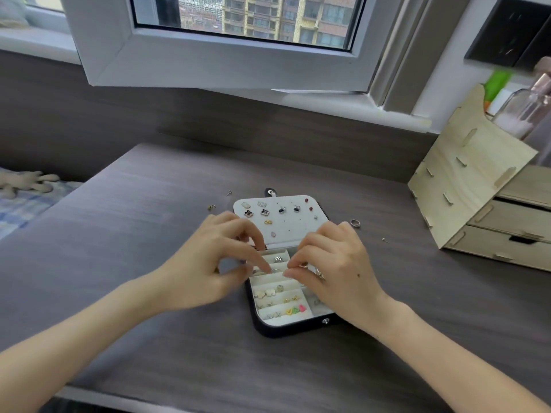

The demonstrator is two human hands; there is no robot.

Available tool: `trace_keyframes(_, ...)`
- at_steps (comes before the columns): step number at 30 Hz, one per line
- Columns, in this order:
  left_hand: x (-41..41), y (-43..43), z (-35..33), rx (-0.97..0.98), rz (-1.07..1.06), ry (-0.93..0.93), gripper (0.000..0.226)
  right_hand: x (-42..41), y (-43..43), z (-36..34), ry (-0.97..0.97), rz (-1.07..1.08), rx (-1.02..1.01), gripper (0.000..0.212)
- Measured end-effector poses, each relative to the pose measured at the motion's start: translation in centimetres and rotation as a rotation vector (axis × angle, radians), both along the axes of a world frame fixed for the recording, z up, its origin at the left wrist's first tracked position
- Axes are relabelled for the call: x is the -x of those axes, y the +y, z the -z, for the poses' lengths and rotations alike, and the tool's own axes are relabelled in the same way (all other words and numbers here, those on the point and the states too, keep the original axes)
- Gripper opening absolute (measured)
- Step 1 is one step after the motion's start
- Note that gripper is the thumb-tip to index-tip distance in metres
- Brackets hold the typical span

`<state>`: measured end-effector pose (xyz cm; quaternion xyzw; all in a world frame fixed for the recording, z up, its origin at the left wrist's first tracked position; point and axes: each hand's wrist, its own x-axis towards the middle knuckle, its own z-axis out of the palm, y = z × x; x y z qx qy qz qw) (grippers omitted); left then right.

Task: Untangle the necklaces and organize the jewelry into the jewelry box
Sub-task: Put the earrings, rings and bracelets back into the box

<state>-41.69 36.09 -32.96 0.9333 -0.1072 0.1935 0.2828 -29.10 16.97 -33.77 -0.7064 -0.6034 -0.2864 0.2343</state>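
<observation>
Desk: dark grey wood-grain top (149, 263) under an open window (208, 61).
Jewelry box: small black case (286, 330) lying open at the middle of the frame, near the desk's front edge.
Lid panel: pale insert (295, 228) folded back, with stud earrings pinned across it.
Tray: padded ring rolls (278, 259) at the top, with small earrings (293, 310) sorted into the slots below.
Necklaces: none visible.
Left hand: over the tray's left edge (208, 257), fingers curled, index tip down at the ring rolls; I cannot tell if it holds anything.
Right hand: over the tray's right side (337, 263), fingertips drawn together at the same roll; whether they hold a piece is unclear.
Handling: these pieces look tiny, light, hard and apt to slip or roll, so a fingertip pinch on the band or post seems right. The soft rolls should give way when a ring is pushed in.
Loose ring: silver band (355, 223) on the desk just right of the lid.
Loose studs: one above the lid's left corner (229, 192), one further left (212, 207), one at centre right (384, 239).
Right edge: pale wooden drawer organiser (465, 189).
Far left: plush toy (26, 183) on checked bedding.
</observation>
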Motion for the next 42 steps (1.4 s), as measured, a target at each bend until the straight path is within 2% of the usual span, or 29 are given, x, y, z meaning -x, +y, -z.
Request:
trace_keyframes(2, 0.4, -0.2, 0.4, 0.0, -0.007, -0.001, 0.025, -0.1, 0.4, -0.2, -0.022, -0.013, -0.007, 0.023)
trace_keyframes(6, 0.3, 0.0, 0.8, 0.155, -0.099, -0.04, 0.025, -0.8, 1.5, -0.1, -0.135, -0.116, 0.026, 0.024)
trace_keyframes(9, 0.1, -0.1, 0.9, 0.181, -0.113, -0.059, 0.025, -1.4, 1.3, -0.1, -0.153, -0.202, 0.062, 0.022)
trace_keyframes(18, -0.6, 0.2, 0.6, 0.2, -0.104, -0.071, 0.025, -1.3, -0.3, 0.1, 0.0, -0.235, 0.206, 0.02)
trace_keyframes(22, -1.1, 0.3, 0.2, 0.179, -0.109, -0.079, 0.028, -1.2, -1.2, -0.1, 0.147, -0.243, 0.249, 0.018)
trace_keyframes(24, -1.3, 0.4, 0.0, 0.182, -0.118, -0.081, 0.028, -2.4, -1.8, -0.7, 0.263, -0.162, 0.13, 0.02)
trace_keyframes(27, -2.0, 0.4, -0.6, 0.189, -0.145, -0.071, 0.025, -7.0, -3.2, -1.1, 0.288, 0.214, -0.072, 0.016)
trace_keyframes(30, -3.5, -0.2, -1.4, 0.16, -0.192, -0.048, 0.019, -11.4, -4.7, 0.3, 0.186, 0.492, 0.04, 0.012)
trace_keyframes(34, -6.1, -1.5, -2.3, 0.108, -0.245, -0.012, 0.022, -13.0, -5.0, 2.3, 0.077, 0.516, 0.169, 0.011)
trace_keyframes(38, -8.5, -3.1, -3.0, 0.074, -0.232, 0.03, 0.027, -13.4, -4.8, 2.7, 0.016, 0.515, 0.172, 0.012)
trace_keyframes(42, -11.0, -4.9, -3.4, 0.035, -0.198, 0.087, 0.025, -13.3, -4.9, 2.6, 0.059, 0.489, 0.134, 0.008)
